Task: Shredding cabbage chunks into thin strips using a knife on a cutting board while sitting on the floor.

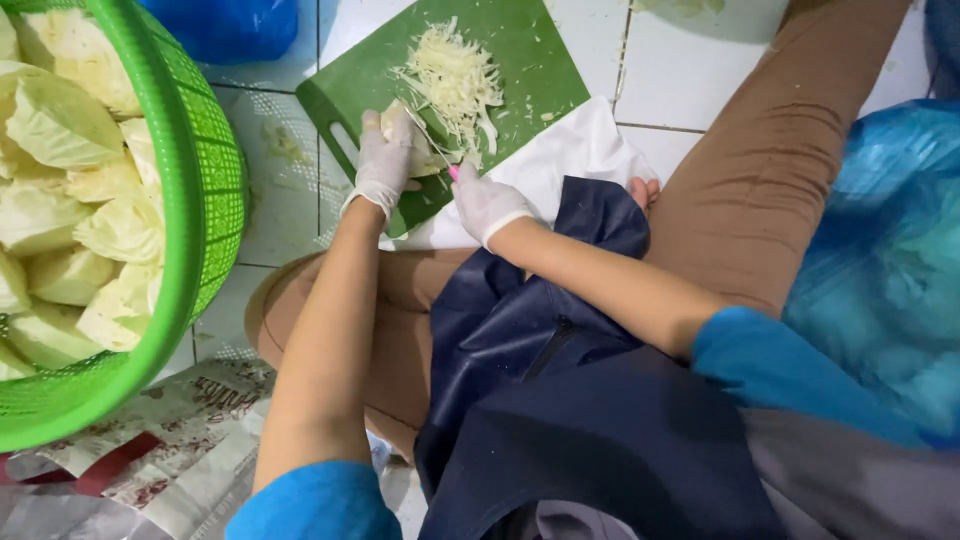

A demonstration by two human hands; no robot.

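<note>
1. Cabbage piece (420, 150), pale, lying on the near edge of the green cutting board (520, 50), which is sitting on the white tiled floor (680, 70).
2. Left hand (385, 160), in a white glove, curling its fingers over the cabbage piece and pressing it down onto the board.
3. Right hand (485, 205), also in a white glove, closing around a pink handle (453, 172); the thin knife blade (428, 135) is running up against the cabbage piece just beside the left fingers.
4. Shredded cabbage (455, 80), heaping on the board just beyond the piece, with loose strands scattering around it.
5. White cloth (580, 150), spreading under the board's near corner and touching it.
6. Dark blue apron (520, 330), covering the person's lap between brown trouser legs (760, 170).
7. Green mesh basket (205, 200), standing at the left, well apart from the board, holding large cut cabbage chunks (70, 200).
8. Blue plastic bags: one at the far right (890, 260), another at the top left (230, 25).
9. Printed paper (170, 430), lying under the basket.
</note>
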